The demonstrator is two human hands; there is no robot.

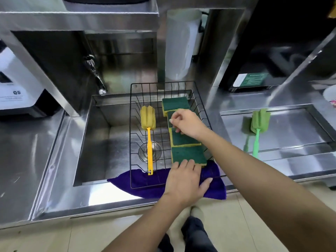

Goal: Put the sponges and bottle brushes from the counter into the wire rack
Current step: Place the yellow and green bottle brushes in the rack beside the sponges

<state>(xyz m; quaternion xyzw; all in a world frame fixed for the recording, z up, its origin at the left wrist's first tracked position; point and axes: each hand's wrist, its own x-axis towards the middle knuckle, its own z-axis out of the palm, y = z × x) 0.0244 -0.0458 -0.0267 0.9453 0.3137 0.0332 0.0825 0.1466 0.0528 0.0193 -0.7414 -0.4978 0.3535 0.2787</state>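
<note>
A black wire rack (133,128) sits over the sink's right side. Inside it on the left lies a yellow bottle brush (149,142). Several green-and-yellow sponges form a row down the right side of the rack, from the far sponge (175,103) to the nearest sponge (188,155). My right hand (187,124) rests over the second sponge in the row, fingers curled onto it. My left hand (185,180) lies flat at the rack's front edge, fingertips touching the nearest sponge. A green bottle brush (257,128) lies on the steel counter to the right, outside the rack.
A purple cloth (214,190) lies under the rack's front edge. The sink (98,142) has a drain and a tap at its back left. A white jug stands behind the rack, a white appliance at far left, a dark machine at back right.
</note>
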